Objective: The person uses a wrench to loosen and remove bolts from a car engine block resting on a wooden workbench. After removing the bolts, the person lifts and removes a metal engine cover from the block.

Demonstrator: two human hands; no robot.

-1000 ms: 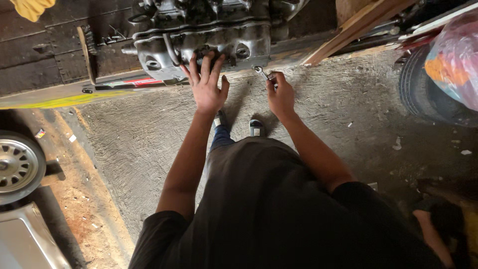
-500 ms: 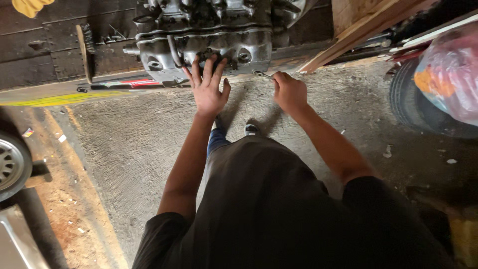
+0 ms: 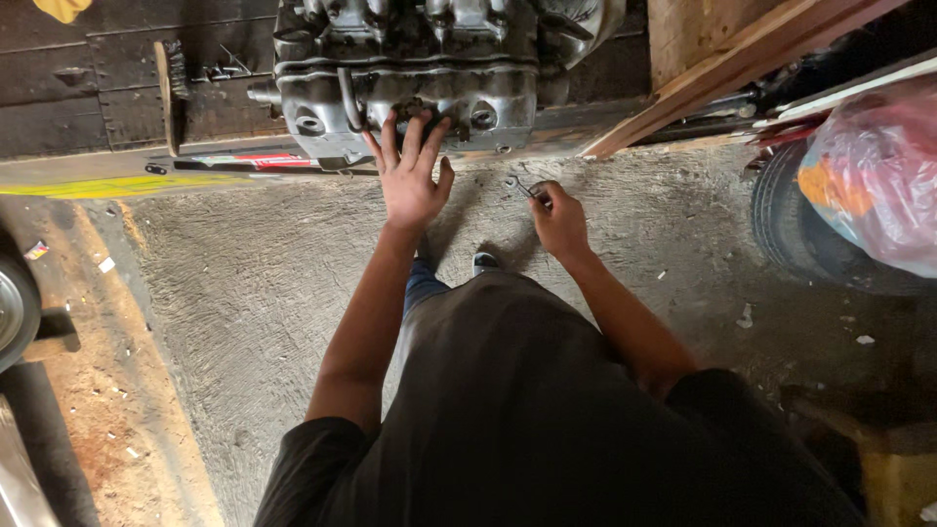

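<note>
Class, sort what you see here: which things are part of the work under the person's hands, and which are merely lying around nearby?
In hand:
- engine block, with the left hand spread against its front
- small wrench, gripped in the right hand

Lying about:
- wire brush on the dark boards
- pink plastic bag on a tyre
- wooden planks
- car wheel at left

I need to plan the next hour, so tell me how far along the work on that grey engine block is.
Done: nothing visibly removed; the grey metal engine block sits whole on the dark wooden bench. In hand: the left hand is spread flat against the block's front, and the right hand grips a small silver wrench, held off the block. Left: the wrench has not yet met any bolt.
</note>
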